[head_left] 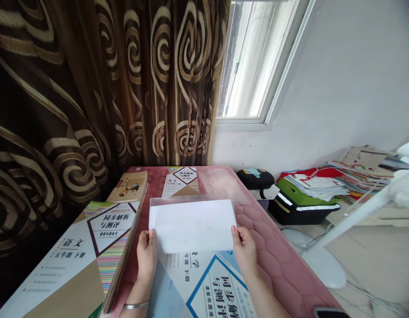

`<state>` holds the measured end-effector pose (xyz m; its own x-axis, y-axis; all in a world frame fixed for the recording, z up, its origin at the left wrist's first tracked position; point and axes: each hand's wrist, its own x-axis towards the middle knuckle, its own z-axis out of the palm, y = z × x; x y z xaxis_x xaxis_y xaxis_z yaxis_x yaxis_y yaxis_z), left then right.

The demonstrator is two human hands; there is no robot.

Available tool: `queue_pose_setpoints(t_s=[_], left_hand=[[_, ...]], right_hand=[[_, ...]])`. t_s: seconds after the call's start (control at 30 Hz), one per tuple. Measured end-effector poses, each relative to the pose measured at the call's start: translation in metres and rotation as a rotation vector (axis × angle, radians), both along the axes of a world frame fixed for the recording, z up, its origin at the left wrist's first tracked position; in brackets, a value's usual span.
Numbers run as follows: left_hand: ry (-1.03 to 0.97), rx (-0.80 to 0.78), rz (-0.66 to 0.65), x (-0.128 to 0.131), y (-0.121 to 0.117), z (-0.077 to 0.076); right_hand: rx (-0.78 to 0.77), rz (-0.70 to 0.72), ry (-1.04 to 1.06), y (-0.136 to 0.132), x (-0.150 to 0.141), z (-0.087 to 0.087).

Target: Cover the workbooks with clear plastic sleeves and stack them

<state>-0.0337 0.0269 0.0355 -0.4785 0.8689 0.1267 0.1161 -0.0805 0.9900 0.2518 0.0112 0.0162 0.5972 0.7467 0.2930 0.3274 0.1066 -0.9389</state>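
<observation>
A white sheet (193, 226) is held up by its two side edges, with the thumbs on the face toward me. My left hand (146, 255) grips the left edge, and a silver bracelet (136, 305) circles that wrist. The opposite edge is pinched in my right hand (245, 250). Clear plastic film (178, 200) shows along the sheet's top; I cannot tell how the two are joined. Below the sheet lies a workbook (178, 282) with a blue diamond frame and Chinese print, its upper part hidden.
Left of my hands lies a stack of workbooks (72, 260). Farther back are a tan book (128, 186), another workbook (181, 181) and a clear plastic sheet (222, 181) on the pink padded tabletop (273, 256). A white stand (353, 212) and a dark-green box (303, 201) are at right.
</observation>
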Motion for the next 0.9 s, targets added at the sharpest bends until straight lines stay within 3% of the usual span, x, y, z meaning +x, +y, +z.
queue_pose_setpoints(t_s=[0.3, 0.9], left_hand=[[-0.007, -0.03, -0.037, -0.0016, 0.0011, 0.0004], [0.006, -0.046, -0.032, -0.0005, -0.0027, 0.0046]], right_hand=[[0.045, 0.064, 0.08, -0.0032, 0.0002, -0.0011], [0.032, -0.008, 0.068, -0.0007, -0.0067, 0.0031]])
